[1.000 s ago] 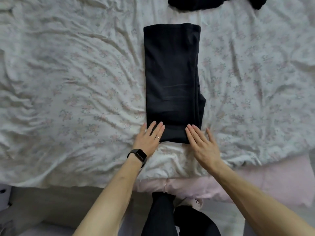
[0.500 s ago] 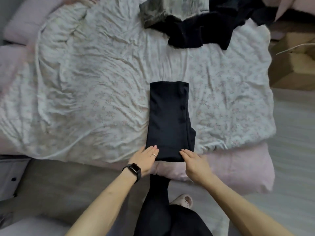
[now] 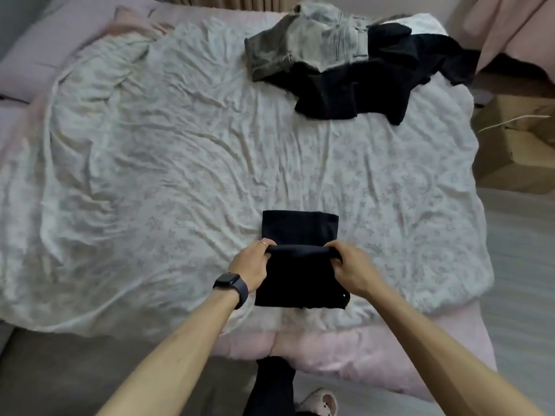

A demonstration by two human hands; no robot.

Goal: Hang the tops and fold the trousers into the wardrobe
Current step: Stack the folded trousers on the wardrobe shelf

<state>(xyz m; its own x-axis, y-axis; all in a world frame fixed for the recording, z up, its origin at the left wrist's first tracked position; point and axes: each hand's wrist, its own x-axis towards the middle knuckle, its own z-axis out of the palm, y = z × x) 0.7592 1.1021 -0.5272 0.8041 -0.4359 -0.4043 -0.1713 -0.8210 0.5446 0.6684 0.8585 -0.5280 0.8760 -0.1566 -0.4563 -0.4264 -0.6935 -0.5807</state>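
Nearest, at the near edge of the bed (image 3: 150, 175), both hands have hold of the black trousers (image 3: 300, 280). The left hand (image 3: 253, 264), a watch (image 3: 231, 285) on its wrist, and the right hand (image 3: 351, 270) each have a closed grip, fingers curled over a corner of the raised edge. The near half of the trousers is lifted; the far half lies flat on the floral sheet.

The cloth looks soft, light and limp (it sags a little between the hands), so the two corners seem the right hold, kept level so the layers do not slide. Stacked this thick, the fold will likely want pressing flat.

Farther off, well apart at the bed's far right, grey jeans (image 3: 309, 46) lie on a heap of black garments (image 3: 360, 88).

Half a second ago the hands rested flat, fingers straight, at the near end of a long folded strip lying wholly on the sheet; now they have curled round that end and raised it.
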